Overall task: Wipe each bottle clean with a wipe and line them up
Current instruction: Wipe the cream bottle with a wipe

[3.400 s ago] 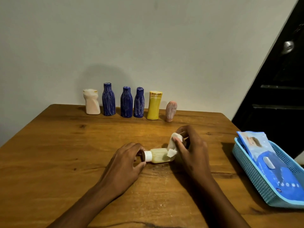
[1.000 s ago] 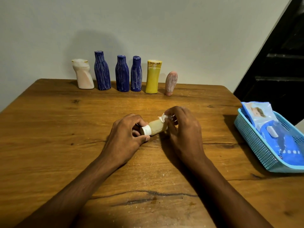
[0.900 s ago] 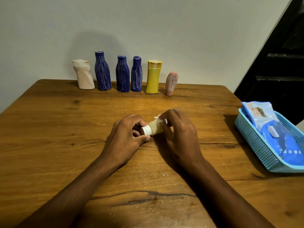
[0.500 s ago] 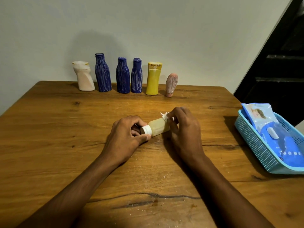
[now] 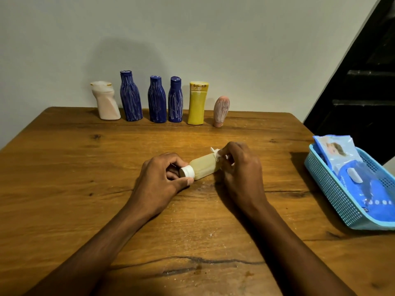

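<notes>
- Head view looked down on a wooden table (image 5: 64, 189), with both bare forearms reaching in from the bottom edge toward the middle of the frame.
- At centre, a small pale-yellow bottle (image 5: 204, 167) lay on its side, its white cap (image 5: 186, 171) pointing to the lower left and its base tilted up toward the right.
- The left hand (image 5: 162, 184) pinched the cap end — thumb below, curled fingers above.
- The right hand (image 5: 241, 167) had its fingers curled round a crumpled white wipe (image 5: 215, 152), pressing it against the bottle's far end; how much of the wipe lay under the palm could not be told.
- Across the upper middle of the frame, along the table's far edge by the wall, six bottles stood upright in a row: a cream bottle (image 5: 106, 101) at the left, then three dark blue bottles, tall (image 5: 130, 97), middle (image 5: 157, 100) and right (image 5: 175, 100), then a yellow bottle (image 5: 197, 103), and last a small pink bottle (image 5: 221, 111) that seemed to stand on its cap.
- At the right edge of the frame sat a light blue plastic basket (image 5: 329, 189) holding a blue pack of wipes (image 5: 363, 184) — well apart from the hands.
</notes>
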